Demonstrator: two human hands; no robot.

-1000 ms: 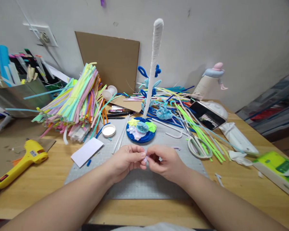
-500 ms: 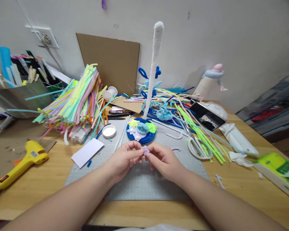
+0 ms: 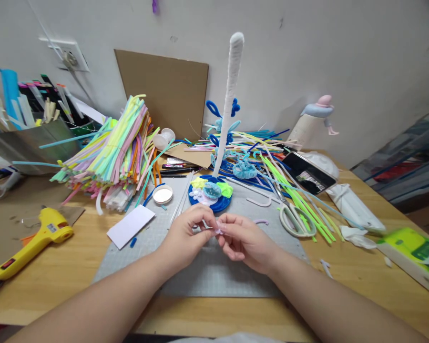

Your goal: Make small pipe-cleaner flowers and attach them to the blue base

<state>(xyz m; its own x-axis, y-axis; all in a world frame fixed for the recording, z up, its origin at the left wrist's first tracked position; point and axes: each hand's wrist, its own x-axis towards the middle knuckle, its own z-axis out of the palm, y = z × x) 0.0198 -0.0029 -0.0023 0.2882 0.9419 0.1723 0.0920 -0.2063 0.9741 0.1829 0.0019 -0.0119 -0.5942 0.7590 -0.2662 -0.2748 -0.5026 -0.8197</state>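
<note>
1. The lilac piece (image 3: 219, 228), plain to see half a second earlier, is now mostly hidden by fingertips; its shaping seems unfinished.
2. Left hand (image 3: 189, 233) and right hand (image 3: 248, 239) both pinch it above the grey mat (image 3: 218, 282), between its near edge and the blue disc (image 3: 222, 206).
3. The left hand arches more; the blue disc stays put.

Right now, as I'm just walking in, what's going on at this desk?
A person's left hand and right hand pinch a small pale purple piece between them, above a gray cutting mat; its shape is mostly covered. Just beyond, a white wrapped post rises from a round blue base that bears colorful fuzzy pieces. The scissors lie to the right and the yellow glue gun to the left, neither in hand.
</note>
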